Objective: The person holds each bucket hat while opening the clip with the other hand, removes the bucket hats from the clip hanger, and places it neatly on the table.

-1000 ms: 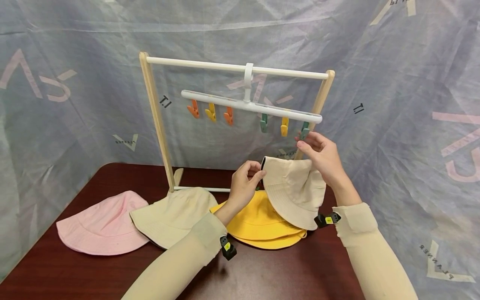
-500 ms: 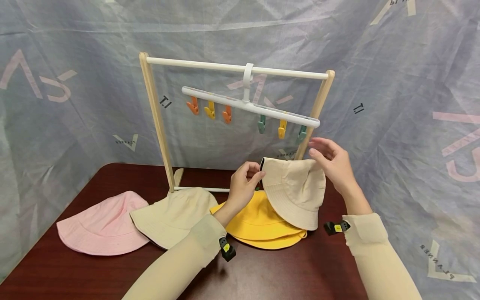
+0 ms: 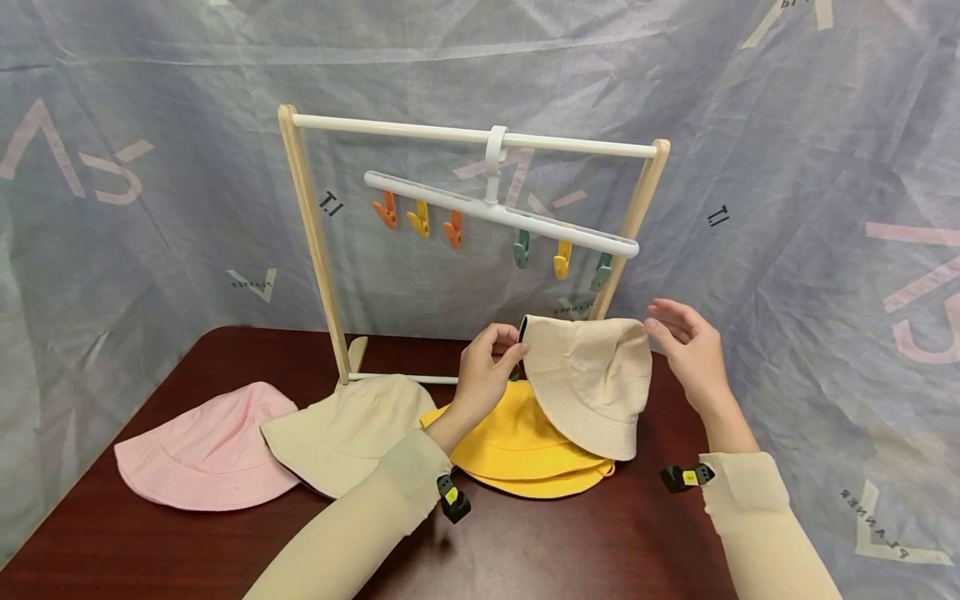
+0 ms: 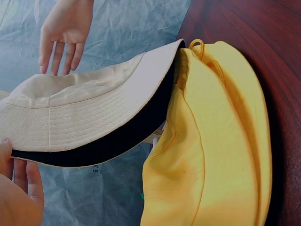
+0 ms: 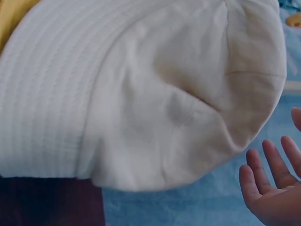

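Note:
A cream bucket hat [image 3: 588, 375] with a dark lining is tilted up in front of the rack. My left hand [image 3: 483, 371] pinches its brim edge between thumb and fingers; the left wrist view shows the dark underside [image 4: 108, 146] beside those fingers. To the right of the crown is my right hand [image 3: 690, 354], its fingers relaxed and holding nothing; in the right wrist view its fingers [image 5: 277, 165] are apart from the cloth. Just above hangs a green clothespin [image 3: 602, 272] at the right end of the white hanger [image 3: 498, 212].
Yellow bucket hats [image 3: 510, 433] lie stacked under the cream one. Another cream hat [image 3: 360, 429] and a pink hat [image 3: 210, 450] lie left on the dark table [image 3: 517, 550]. The wooden rack [image 3: 311, 242] carries the hanger with several coloured clothespins, and fabric hangs behind.
My right hand has left the rightmost green clothespin and moved down and right. The hanger's right end has dipped slightly. My left hand still pinches the cream hat.

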Demonstrator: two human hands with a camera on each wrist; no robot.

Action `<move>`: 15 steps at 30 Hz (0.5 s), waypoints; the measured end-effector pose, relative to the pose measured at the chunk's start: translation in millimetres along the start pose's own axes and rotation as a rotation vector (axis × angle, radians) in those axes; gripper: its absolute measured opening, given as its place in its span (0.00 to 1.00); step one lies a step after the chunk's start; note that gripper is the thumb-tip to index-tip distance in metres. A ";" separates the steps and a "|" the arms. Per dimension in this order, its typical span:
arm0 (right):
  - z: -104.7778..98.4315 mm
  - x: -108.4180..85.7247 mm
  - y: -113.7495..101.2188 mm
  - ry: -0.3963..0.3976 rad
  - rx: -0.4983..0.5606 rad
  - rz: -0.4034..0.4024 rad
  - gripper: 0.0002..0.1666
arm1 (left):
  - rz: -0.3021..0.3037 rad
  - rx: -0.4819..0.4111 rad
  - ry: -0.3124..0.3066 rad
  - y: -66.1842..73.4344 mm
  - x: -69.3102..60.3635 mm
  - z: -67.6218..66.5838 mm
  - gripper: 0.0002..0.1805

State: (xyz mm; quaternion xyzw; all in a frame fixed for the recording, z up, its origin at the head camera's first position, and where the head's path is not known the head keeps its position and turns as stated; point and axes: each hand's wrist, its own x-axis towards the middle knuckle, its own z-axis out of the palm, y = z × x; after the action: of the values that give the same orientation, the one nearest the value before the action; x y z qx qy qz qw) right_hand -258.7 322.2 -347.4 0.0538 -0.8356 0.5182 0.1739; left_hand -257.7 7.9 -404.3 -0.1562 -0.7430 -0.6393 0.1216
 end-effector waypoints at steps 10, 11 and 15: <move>-4.9 -13.4 22.5 -0.026 -0.042 0.110 0.35 | 0.013 0.000 0.013 -1.3 -0.5 -1.1 0.09; -5.1 -14.8 24.6 -0.027 -0.049 0.118 0.36 | 0.012 0.000 0.011 -1.4 -0.6 -1.0 0.09; -6.4 -19.9 33.2 -0.042 -0.083 0.150 0.37 | 0.005 -0.005 0.006 -1.3 -1.2 -1.2 0.10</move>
State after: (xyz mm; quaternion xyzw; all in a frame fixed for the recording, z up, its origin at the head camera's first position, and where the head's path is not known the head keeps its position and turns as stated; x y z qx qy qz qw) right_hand -247.6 341.3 -379.8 -0.0053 -0.8615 0.4936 0.1191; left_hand -257.1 6.4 -405.8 -0.1564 -0.7406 -0.6414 0.1252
